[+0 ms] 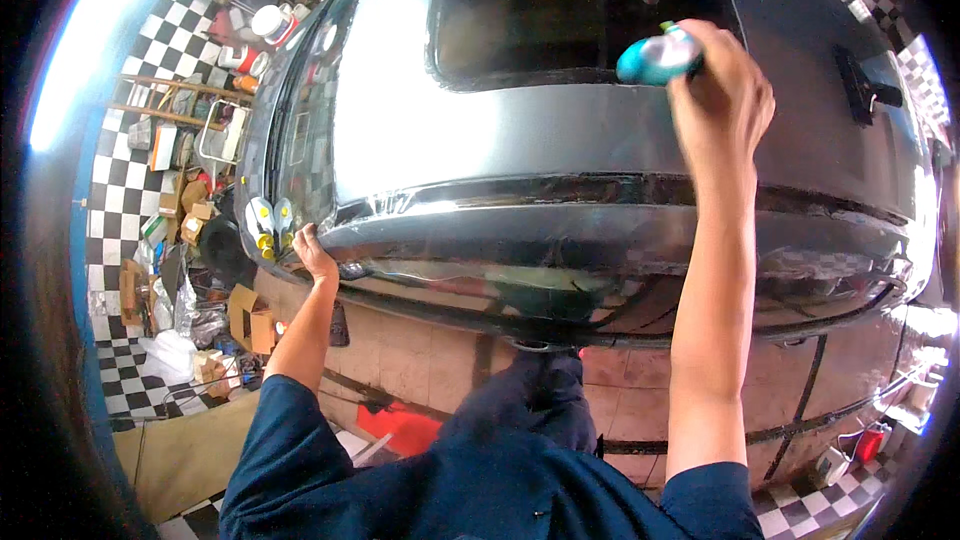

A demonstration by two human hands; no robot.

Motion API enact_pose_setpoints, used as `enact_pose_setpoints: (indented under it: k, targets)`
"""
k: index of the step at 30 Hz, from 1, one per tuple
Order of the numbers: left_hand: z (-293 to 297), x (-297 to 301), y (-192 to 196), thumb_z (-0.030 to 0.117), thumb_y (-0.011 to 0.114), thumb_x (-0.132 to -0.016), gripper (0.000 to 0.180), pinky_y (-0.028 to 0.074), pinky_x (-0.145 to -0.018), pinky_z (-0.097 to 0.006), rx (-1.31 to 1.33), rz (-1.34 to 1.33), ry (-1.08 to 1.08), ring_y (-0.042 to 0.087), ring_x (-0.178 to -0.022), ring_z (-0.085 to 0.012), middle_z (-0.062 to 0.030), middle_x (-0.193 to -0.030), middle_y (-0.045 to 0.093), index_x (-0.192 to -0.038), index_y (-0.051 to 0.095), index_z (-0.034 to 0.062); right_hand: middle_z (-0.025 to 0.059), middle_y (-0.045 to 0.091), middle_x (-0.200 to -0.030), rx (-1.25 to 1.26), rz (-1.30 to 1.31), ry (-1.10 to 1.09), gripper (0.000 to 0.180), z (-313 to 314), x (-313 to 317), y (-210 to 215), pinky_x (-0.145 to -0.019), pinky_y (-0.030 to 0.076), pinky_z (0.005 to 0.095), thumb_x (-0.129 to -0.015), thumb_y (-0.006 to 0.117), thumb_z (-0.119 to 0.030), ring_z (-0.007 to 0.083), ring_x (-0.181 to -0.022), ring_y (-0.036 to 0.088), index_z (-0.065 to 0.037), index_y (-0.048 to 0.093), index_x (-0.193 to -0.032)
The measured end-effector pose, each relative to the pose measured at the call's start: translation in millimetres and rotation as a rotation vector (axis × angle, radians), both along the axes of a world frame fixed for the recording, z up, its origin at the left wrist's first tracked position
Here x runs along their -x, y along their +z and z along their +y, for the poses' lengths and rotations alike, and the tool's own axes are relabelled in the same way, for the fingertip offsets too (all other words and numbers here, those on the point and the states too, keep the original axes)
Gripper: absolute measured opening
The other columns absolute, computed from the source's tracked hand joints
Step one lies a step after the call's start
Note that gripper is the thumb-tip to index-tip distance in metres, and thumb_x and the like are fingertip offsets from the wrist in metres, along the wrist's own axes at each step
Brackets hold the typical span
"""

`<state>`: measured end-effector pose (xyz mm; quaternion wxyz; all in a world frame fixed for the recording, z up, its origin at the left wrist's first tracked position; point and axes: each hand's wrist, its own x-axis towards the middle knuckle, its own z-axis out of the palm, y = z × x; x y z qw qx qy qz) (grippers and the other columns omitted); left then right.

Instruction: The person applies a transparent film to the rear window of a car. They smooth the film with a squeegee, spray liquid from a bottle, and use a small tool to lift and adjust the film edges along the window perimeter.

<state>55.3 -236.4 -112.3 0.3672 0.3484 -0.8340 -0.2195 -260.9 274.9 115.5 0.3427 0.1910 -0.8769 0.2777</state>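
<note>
Teal-and-white item (648, 62), blurred, kind unclear, pinched in R hand (728, 95) at the sunroof's (530, 15) near edge, arm outstretched, prob. to reach across the grey car (570, 135). L hand (316, 258) by windscreen's (312, 150) near corner, prob. bracing; can't tell if spread or gripping.

car (590, 240) shows dark grey | its roof (400, 130): grey, whitish glare | sunroof panel (520, 5) in car's roof: near-black | held item (642, 62) at car's roof: turquoise and white | floor (165, 30) left of car: black-and-white checks | tiles (385, 340) alongside car: pinkish brown | shirt (510, 490) beside car: navy
</note>
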Motion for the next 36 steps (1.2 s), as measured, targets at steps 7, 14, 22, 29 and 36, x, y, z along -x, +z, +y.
enact_pose_setpoints:
  k: [7,14,22,29,36]
  targets:
    - [-8,-3,-6,0.025,0.034,-0.097,0.031,0.036,-0.087,-0.039,-0.009,-0.058,0.031,0.046,-0.096,-0.0299,-0.0124,-0.096,0.052,-0.097,0.058,0.0054,0.0083,0.060,-0.083,-0.490,-0.164,0.455,0.012,-104,-109,-44,-0.066,0.051,0.0336,-0.075,0.056,-0.013,0.0203,-0.081,0.059,-0.006,0.062,-0.082]
    - [-5,-4,-9,0.026,0.035,-0.097,0.032,0.036,-0.088,-0.040,0.037,-0.049,0.052,0.046,-0.096,-0.0305,-0.0139,-0.096,0.050,-0.099,0.058,0.0044,0.0037,0.063,-0.090,-0.065,-0.233,0.580,0.015,-54,-127,-8,-0.069,0.051,0.0350,-0.079,0.058,-0.017,0.0230,-0.085,0.060,-0.011,0.063,-0.091]
    - [-5,6,-15,0.021,0.042,-0.095,0.027,0.039,-0.089,-0.040,0.060,0.059,0.075,0.050,-0.099,-0.0315,-0.0148,-0.100,0.057,-0.099,0.062,0.0030,0.0078,0.064,-0.103,-0.225,-0.222,0.026,0.024,-8,-64,-35,-0.075,0.049,0.0376,-0.086,0.055,-0.018,0.0268,-0.087,0.059,-0.010,0.062,-0.107]
    - [11,1,-8,0.022,0.040,-0.095,0.028,0.038,-0.090,-0.040,0.062,0.085,0.115,0.050,-0.102,-0.0309,-0.0137,-0.102,0.057,-0.102,0.061,0.0037,0.0080,0.066,-0.094,-0.231,-0.188,0.656,0.020,-96,-98,-9,-0.077,0.051,0.0370,-0.082,0.063,-0.019,0.0252,-0.089,0.062,-0.011,0.065,-0.100]
    - [17,14,4,0.023,0.039,-0.096,0.028,0.038,-0.089,-0.040,0.044,0.102,0.103,0.050,-0.100,-0.0310,-0.0126,-0.102,0.055,-0.099,0.060,0.0049,0.0092,0.066,-0.097,-0.345,-0.204,0.362,0.016,-163,-46,-35,-0.076,0.050,0.0375,-0.084,0.056,-0.015,0.0276,-0.088,0.062,-0.011,0.067,-0.096]
